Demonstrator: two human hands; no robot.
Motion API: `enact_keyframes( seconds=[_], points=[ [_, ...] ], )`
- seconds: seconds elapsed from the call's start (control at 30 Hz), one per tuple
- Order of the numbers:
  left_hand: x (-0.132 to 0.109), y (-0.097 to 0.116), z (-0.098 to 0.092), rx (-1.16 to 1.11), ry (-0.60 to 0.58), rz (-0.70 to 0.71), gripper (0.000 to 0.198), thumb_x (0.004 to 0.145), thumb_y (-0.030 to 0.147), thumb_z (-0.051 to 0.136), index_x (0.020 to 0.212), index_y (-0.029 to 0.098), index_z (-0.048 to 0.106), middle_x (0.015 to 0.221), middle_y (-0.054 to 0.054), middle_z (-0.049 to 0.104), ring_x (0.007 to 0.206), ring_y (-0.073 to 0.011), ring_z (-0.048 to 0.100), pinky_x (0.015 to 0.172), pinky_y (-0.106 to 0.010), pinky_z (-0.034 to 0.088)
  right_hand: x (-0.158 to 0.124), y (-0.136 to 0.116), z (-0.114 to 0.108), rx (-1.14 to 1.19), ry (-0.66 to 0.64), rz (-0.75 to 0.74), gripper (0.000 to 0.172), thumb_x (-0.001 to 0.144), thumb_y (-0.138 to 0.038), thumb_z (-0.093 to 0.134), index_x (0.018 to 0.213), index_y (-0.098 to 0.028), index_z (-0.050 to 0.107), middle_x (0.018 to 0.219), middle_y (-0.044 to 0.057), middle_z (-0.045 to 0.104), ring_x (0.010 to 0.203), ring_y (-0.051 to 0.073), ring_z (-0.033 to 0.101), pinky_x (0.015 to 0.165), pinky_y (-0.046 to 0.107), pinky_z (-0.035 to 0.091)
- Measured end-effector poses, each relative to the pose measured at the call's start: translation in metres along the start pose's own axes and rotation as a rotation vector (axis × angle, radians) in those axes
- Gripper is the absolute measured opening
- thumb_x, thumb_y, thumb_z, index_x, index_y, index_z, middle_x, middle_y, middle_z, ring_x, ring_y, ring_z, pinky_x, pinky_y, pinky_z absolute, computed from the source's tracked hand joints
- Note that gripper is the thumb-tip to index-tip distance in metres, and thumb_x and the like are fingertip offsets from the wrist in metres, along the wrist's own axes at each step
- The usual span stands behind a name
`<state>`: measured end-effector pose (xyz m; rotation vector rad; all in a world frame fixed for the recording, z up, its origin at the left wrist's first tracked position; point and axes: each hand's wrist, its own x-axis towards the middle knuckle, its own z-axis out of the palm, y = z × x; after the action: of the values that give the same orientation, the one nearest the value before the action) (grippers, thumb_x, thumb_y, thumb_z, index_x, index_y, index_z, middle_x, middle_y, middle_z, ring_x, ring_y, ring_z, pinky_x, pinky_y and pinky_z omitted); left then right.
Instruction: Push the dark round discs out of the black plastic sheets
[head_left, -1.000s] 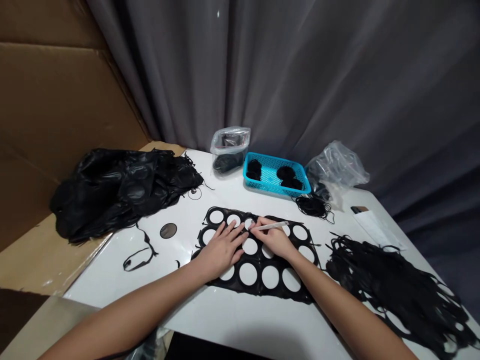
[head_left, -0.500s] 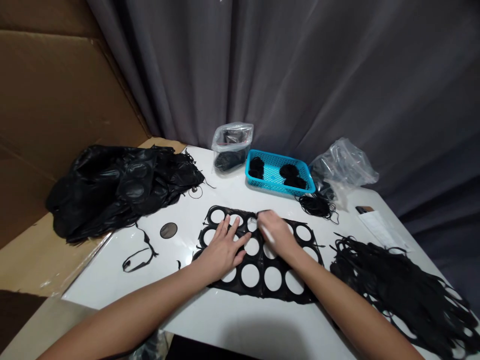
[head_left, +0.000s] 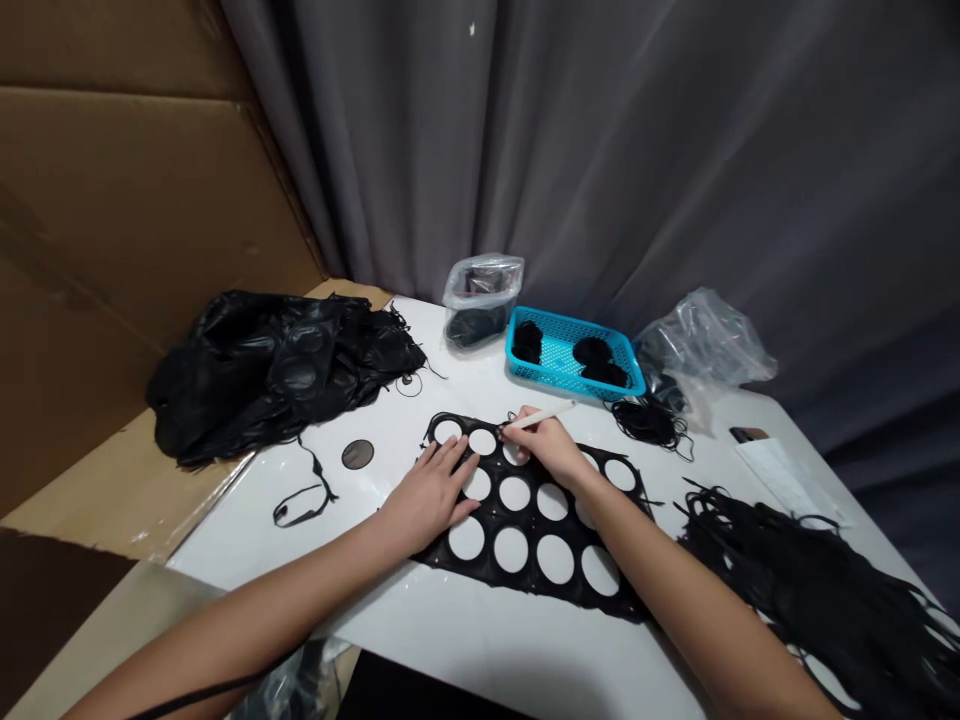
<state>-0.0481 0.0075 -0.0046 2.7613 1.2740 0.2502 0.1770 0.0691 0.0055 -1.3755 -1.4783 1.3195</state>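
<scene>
A black sheet with rows of round holes [head_left: 531, 520] lies flat on the table before me. On its left part rests my left hand [head_left: 429, 495], palm down with the fingers stretched out. My right hand [head_left: 546, 445] is closed around a slim white pen-like tool [head_left: 553, 412]. The tool leans to the right, its lower end at the sheet's upper edge near a hole in the far row. Whether that end is a nib or a blade I cannot make out. To the left of the sheet lies a dark round disc [head_left: 358, 455].
A heap of black sheets [head_left: 285, 370] covers the back left. Behind the sheet stand a clear plastic container [head_left: 482, 300], a turquoise basket [head_left: 574, 385] holding black bundles, and a plastic bag [head_left: 709, 335]. Black cut strips [head_left: 817, 590] pile up at right, near a white paper [head_left: 787, 478].
My left hand now lies slightly lower on the sheet. My right hand has turned, so the white tool points up to the right. The whole view has shifted a little.
</scene>
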Motion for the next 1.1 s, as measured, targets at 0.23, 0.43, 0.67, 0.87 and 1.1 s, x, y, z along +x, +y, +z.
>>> enact_keyframes(
  seconds=[0.23, 0.43, 0.67, 0.87, 1.1],
  points=[
    [-0.008, -0.001, 0.015, -0.006, 0.066, -0.025, 0.056, 0.095, 0.043, 0.059, 0.144, 0.018, 0.047, 0.156, -0.016, 0.036, 0.146, -0.0384, 0.028, 0.114, -0.056, 0.030, -0.014, -0.007, 0.026, -0.300, -0.067, -0.249, 0.020, 0.081, -0.030, 0.060, 0.065, -0.022, 0.052, 0.068, -0.001, 0.060, 0.067, 0.016, 0.053, 0.066, 0.029, 0.040],
    [-0.009, -0.001, 0.020, -0.032, 0.091, -0.030, 0.054, 0.096, 0.044, 0.057, 0.143, 0.019, 0.047, 0.157, -0.015, 0.036, 0.147, -0.0367, 0.027, 0.116, -0.055, 0.028, -0.014, -0.003, 0.026, -0.349, -0.077, -0.248, 0.019, 0.082, -0.029, 0.060, 0.067, -0.022, 0.051, 0.072, -0.001, 0.062, 0.072, 0.018, 0.056, 0.071, 0.030, 0.041],
    [-0.009, 0.000, 0.020, -0.036, 0.083, -0.036, 0.056, 0.094, 0.041, 0.061, 0.143, 0.016, 0.048, 0.157, -0.017, 0.036, 0.147, -0.0384, 0.027, 0.116, -0.056, 0.027, -0.018, -0.001, 0.026, -0.406, -0.071, -0.270, 0.017, 0.085, -0.026, 0.060, 0.069, -0.023, 0.053, 0.076, 0.000, 0.064, 0.076, 0.019, 0.057, 0.073, 0.031, 0.041],
    [-0.009, -0.001, 0.020, -0.046, 0.093, -0.031, 0.054, 0.096, 0.041, 0.057, 0.143, 0.018, 0.048, 0.157, -0.016, 0.035, 0.147, -0.0369, 0.026, 0.116, -0.056, 0.028, -0.019, -0.001, 0.026, -0.435, -0.068, -0.308, 0.017, 0.086, -0.022, 0.060, 0.071, -0.023, 0.053, 0.077, 0.000, 0.062, 0.078, 0.019, 0.057, 0.072, 0.031, 0.042],
    [-0.008, 0.000, 0.018, -0.008, 0.067, -0.042, 0.056, 0.092, 0.040, 0.063, 0.141, 0.017, 0.051, 0.156, -0.017, 0.037, 0.145, -0.0393, 0.029, 0.115, -0.055, 0.030, -0.026, 0.009, 0.035, -0.729, -0.147, -0.581, 0.012, 0.092, -0.017, 0.051, 0.083, -0.024, 0.056, 0.089, 0.009, 0.063, 0.089, 0.027, 0.052, 0.078, 0.038, 0.040]
  ],
)
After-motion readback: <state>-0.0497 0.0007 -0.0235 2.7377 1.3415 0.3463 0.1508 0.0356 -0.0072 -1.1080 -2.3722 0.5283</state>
